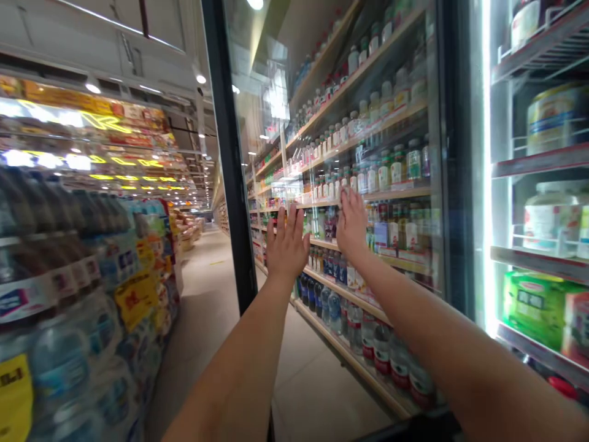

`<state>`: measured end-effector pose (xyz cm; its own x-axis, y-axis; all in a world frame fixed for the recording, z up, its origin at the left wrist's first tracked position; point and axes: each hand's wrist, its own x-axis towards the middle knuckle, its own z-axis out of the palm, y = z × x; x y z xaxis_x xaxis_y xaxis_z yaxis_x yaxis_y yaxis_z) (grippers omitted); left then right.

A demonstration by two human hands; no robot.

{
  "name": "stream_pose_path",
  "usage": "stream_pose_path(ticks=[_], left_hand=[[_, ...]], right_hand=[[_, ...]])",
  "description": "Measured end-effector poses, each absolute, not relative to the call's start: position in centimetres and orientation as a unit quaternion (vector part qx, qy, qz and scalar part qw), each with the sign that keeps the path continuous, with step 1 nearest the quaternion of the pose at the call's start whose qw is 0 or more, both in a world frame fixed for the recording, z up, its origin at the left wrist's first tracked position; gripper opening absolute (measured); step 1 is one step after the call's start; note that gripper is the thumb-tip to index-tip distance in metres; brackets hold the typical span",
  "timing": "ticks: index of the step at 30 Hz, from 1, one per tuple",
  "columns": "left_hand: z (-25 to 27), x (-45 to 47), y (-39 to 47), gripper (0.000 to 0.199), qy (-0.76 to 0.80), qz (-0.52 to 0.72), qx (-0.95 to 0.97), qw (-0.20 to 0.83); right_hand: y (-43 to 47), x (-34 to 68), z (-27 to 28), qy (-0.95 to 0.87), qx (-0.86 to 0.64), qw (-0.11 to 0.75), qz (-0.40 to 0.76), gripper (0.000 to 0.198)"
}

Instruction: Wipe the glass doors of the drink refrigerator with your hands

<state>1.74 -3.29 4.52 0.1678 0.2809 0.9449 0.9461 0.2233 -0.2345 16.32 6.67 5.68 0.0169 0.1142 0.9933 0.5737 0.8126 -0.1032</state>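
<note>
A black-framed glass door (231, 153) of an upright fridge stands swung out in front of me. My left hand (288, 248) lies flat towards the pane's left part, its fingers stretched and spread. My right hand (353, 226) is up at the pane further right, fingers extended and close together. Both palms face the glass and appear to touch it, with nothing held in either. Through the pane and its reflections show shelves with rows of bottles (335, 307).
The lit fridge interior on the right has shelves (538, 161) with jars and a green pack (534, 307). On the left are stacked bottle packs (59, 362) with yellow price signs (135, 291). A pale floor aisle (207, 276) runs between the stack and the door.
</note>
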Motion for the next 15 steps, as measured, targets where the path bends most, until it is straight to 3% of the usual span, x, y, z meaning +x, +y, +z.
stream_pose_path(ticks=[5,11,15], left_hand=[[4.6,1.8,-3.4,0.062,-0.567,-0.318,-0.546,0.529],[4.5,1.8,-3.4,0.061,-0.564,-0.321,-0.544,0.532],[4.5,1.8,-3.4,0.061,-0.562,-0.321,-0.541,0.537]], right_hand=[[6.9,17.0,3.5,-0.766,-0.174,0.563,-0.259,0.061],[7.3,17.7,4.1,-0.660,-0.303,0.668,-0.163,0.062],[7.7,19.0,3.2,-0.752,-0.211,0.571,-0.252,0.064]])
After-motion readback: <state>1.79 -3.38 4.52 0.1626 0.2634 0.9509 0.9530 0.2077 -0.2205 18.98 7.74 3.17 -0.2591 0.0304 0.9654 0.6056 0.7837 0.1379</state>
